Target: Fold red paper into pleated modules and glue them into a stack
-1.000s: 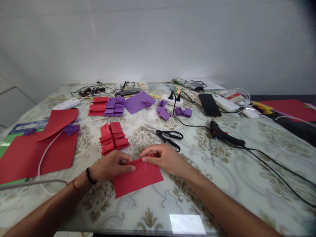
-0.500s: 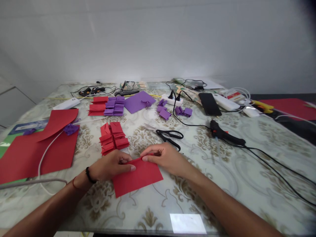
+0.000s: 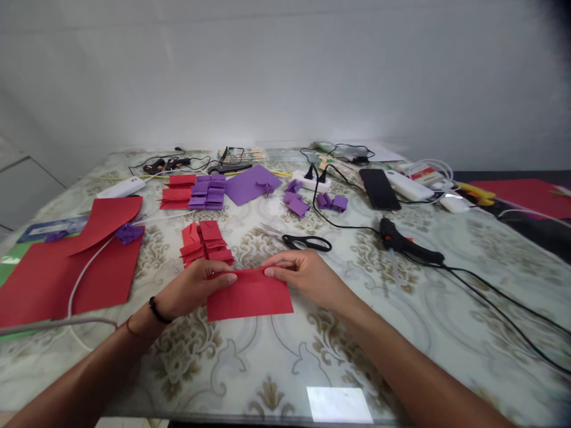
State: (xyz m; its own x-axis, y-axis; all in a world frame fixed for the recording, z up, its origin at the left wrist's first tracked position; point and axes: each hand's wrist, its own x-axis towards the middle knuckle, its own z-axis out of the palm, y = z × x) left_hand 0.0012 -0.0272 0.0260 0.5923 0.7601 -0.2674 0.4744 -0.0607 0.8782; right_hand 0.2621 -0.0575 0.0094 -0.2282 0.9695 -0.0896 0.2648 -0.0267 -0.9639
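A red paper rectangle (image 3: pixel 250 295) is held between both hands just above the patterned table (image 3: pixel 267 368). My left hand (image 3: pixel 190 290) pinches its upper left edge, thumb on top. My right hand (image 3: pixel 307 276) pinches the upper right edge with fingers closed. A pile of folded red pieces (image 3: pixel 204 242) lies just behind my left hand. Black-handled scissors (image 3: pixel 301 241) lie right behind my right hand.
Large red sheets (image 3: pixel 66 267) with a white cable (image 3: pixel 78 279) across them lie at the left. Folded purple pieces (image 3: pixel 207 191), a purple sheet (image 3: pixel 250 183), a power strip (image 3: pixel 310 180), a phone (image 3: pixel 379 189) and a black glue gun (image 3: pixel 408 245) with its cord sit further back and right.
Both hands have lifted the red paper's far edge and drawn it away from me, so the sheet now looks flatter and squarer. The view tilted slightly.
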